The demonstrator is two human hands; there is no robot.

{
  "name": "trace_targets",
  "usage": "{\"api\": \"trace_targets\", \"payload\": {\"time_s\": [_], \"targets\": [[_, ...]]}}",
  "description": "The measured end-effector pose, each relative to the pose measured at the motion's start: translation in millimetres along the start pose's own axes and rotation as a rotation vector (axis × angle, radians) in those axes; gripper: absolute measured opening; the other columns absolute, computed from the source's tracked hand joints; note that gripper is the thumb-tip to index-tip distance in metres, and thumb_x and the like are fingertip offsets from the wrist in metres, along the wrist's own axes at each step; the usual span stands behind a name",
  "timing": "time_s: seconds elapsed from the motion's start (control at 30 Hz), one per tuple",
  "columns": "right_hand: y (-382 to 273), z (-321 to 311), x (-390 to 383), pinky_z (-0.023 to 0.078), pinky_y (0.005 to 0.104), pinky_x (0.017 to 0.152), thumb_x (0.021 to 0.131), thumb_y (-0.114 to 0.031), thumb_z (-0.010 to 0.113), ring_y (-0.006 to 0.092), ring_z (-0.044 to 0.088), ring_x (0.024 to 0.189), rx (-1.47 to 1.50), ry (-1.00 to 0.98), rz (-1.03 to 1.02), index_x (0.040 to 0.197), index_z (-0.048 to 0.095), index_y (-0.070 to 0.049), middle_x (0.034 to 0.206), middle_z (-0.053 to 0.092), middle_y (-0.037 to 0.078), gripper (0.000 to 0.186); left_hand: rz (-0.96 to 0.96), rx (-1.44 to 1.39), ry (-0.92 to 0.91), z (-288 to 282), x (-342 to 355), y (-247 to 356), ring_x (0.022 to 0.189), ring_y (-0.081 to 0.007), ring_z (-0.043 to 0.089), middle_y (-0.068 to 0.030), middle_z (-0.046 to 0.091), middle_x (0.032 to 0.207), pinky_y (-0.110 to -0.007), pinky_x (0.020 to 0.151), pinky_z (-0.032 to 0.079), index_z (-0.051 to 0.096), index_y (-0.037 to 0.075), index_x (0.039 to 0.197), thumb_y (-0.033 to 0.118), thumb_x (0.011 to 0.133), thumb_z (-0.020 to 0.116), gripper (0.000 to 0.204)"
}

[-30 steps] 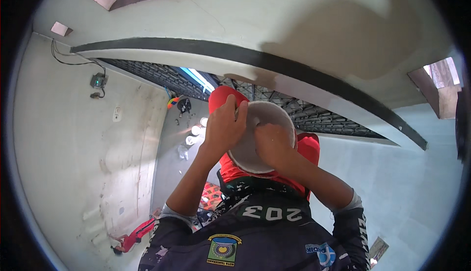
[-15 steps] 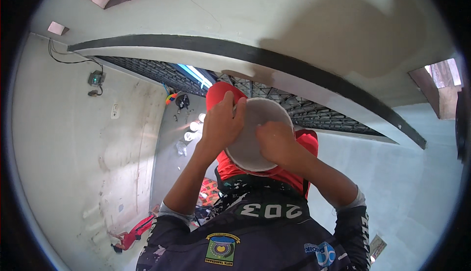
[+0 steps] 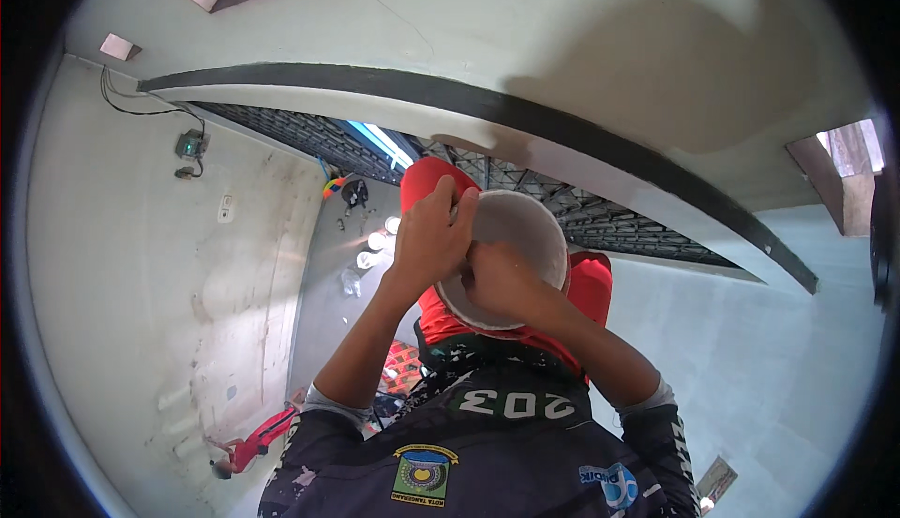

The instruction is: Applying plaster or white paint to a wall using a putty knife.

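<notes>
A pale round bucket (image 3: 525, 227), greyish inside, sits between my red-clad legs (image 3: 590, 285). My left hand (image 3: 431, 237) grips the bucket's left rim, thumb and fingers wrapped over it. My right hand (image 3: 499, 274) is down inside the bucket, toward its left side and just beside my left hand. Its fingers are curled and partly hidden, and I cannot make out what, if anything, they hold.
A dark metal lattice (image 3: 661, 241) runs below a ledge (image 3: 478, 96). A wired box (image 3: 189, 146) hangs on the left wall (image 3: 141, 265). Far below are white containers (image 3: 379, 240), a colourful object (image 3: 334, 187), orange patterned material (image 3: 401, 363) and a person in red (image 3: 258, 441).
My right hand has moved left inside the bucket, closer to my left hand. My left hand keeps its grip on the rim.
</notes>
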State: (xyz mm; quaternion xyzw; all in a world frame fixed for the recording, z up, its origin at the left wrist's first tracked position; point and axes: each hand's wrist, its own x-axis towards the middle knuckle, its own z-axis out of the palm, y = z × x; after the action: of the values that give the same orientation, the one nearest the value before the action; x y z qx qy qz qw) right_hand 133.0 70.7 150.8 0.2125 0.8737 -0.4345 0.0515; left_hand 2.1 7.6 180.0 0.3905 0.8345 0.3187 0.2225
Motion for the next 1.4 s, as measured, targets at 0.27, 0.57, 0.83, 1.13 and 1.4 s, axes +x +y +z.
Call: {"api": "trace_targets", "payload": {"time_s": [0.27, 0.57, 0.83, 1.13, 1.4], "targets": [[-4, -10, 0, 0.052, 0.0509, 0.081, 0.082, -0.011, 0.063, 0.0464, 0.067, 0.087, 0.117, 0.002, 0.052, 0.091, 0.067, 0.009, 0.088, 0.068, 0.029, 0.022, -0.023, 0.019, 0.001, 3, 3, -2, 0.079, -0.0461, 0.064, -0.0227, 0.064, 0.078, -0.055, 0.069, 0.046, 0.051, 0.003, 0.092, 0.037, 0.101, 0.052, 0.035], [-15, -34, -18, 0.053, 0.0534, 0.082, 0.085, -0.012, 0.062, 0.0472, 0.068, 0.082, 0.036, 0.003, 0.084, 0.088, 0.066, 0.009, 0.082, 0.066, 0.033, 0.022, -0.038, -0.048, 0.009, 2, 2, -12, 0.081, -0.0459, 0.063, -0.0214, 0.064, 0.08, -0.054, 0.072, 0.046, 0.051, 0.003, 0.091, 0.037, 0.1, 0.053, 0.035], [-6, -39, -9, 0.053, 0.0506, 0.084, 0.084, -0.011, 0.062, 0.0457, 0.069, 0.085, -0.032, -0.035, 0.105, 0.09, 0.067, 0.01, 0.084, 0.067, 0.032, 0.022, -0.043, -0.04, 0.03, 2, 1, -8, 0.082, -0.0455, 0.064, -0.0214, 0.065, 0.082, -0.054, 0.073, 0.047, 0.053, 0.003, 0.093, 0.037, 0.1, 0.053, 0.035], [-4, -21, 13, 0.057, 0.0493, 0.079, 0.086, -0.018, 0.058, 0.0438, 0.071, 0.087, 0.166, -0.22, 0.122, 0.094, 0.071, 0.008, 0.093, 0.069, 0.033, 0.03, -0.045, 0.027, 0.013, 4, 1, -1, 0.079, -0.0447, 0.065, -0.0204, 0.064, 0.079, -0.054, 0.07, 0.047, 0.051, 0.003, 0.092, 0.038, 0.101, 0.053, 0.036], [0, -18, 19, 0.053, 0.0362, 0.05, 0.087, -0.006, 0.048, 0.027, 0.066, 0.066, 0.481, -0.35, 0.259, 0.117, 0.06, 0.01, 0.091, 0.068, 0.018, 0.036, -0.027, 0.01, 0.014, 5, 1, -4, 0.082, -0.0454, 0.064, -0.0208, 0.064, 0.081, -0.054, 0.072, 0.046, 0.051, 0.004, 0.093, 0.039, 0.1, 0.052, 0.036]]}}
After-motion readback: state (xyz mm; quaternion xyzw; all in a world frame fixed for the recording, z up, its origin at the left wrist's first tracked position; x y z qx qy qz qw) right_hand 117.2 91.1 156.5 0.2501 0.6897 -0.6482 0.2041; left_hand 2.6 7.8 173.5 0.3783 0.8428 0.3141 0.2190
